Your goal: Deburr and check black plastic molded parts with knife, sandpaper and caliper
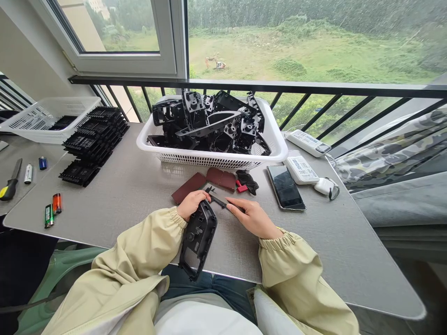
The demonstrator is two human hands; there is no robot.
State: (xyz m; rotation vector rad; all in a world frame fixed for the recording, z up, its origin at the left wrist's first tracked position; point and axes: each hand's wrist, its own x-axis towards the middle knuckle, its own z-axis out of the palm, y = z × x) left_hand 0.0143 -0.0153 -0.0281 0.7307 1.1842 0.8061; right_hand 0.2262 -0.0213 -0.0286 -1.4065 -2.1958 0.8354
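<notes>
My left hand (193, 204) grips the upper end of a black plastic housing (198, 237), which hangs tilted over the table's front edge with its hollow, ribbed side facing up. In my right hand (254, 217) is a dark caliper (218, 201), held by its rear end between thumb and fingers. The caliper's jaws are close to the top end of the housing, beside my left fingertips; whether they touch it I cannot tell. Just beyond both hands lie dark red sandpaper pieces (188, 187) and a black crumpled item (247, 181) with a small red piece (240, 187).
A white basket (209, 158) heaped with black plastic parts stands at the back. Stacked black parts (92, 139) and another white basket (42, 125) are left, with batteries (57, 203) and a yellow-black handled tool (10, 184). A phone (285, 187) and white boxes (302, 168) lie right.
</notes>
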